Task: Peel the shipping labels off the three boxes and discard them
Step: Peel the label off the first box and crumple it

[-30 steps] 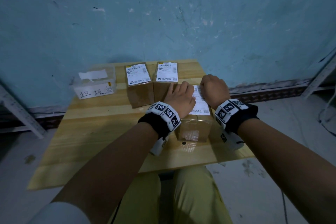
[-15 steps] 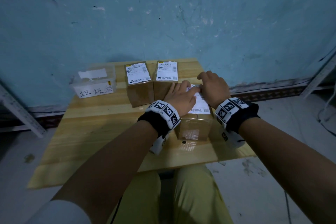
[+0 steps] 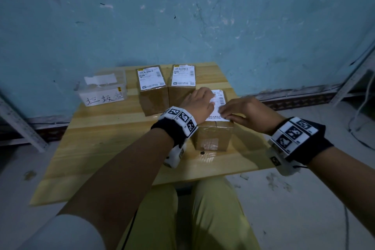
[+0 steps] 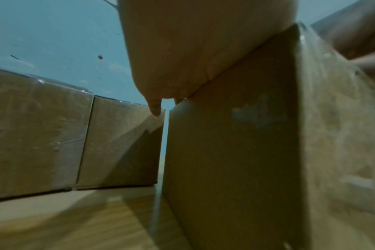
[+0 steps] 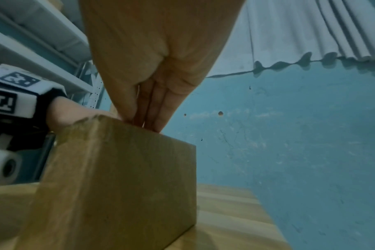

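Observation:
Three brown cardboard boxes stand on the wooden table [image 3: 105, 148], each with a white shipping label on top. Two stand side by side at the back: one on the left [image 3: 153, 97], the other right of it [image 3: 180, 89]. The near box [image 3: 213, 138] carries a label [image 3: 220, 95] partly covered by both hands. My left hand [image 3: 203, 102] lies flat on the left part of its top, fingers straight. My right hand [image 3: 239, 110] reaches in from the right, straight fingertips on the label and thumb along the near edge. The right wrist view shows the fingers [image 5: 154, 110] pressed together onto the near box [image 5: 118, 186].
A clear plastic container [image 3: 101, 91] with a handwritten white label stands at the table's back left. A blue wall rises right behind the table. Metal shelf legs [image 3: 22, 126] flank it on the left, and cables [image 3: 361, 111] lie on the floor at right.
My right hand has come back from the label's far end to its near right side, and its curled fingers have stretched out onto the label. My left hand has stayed on the box.

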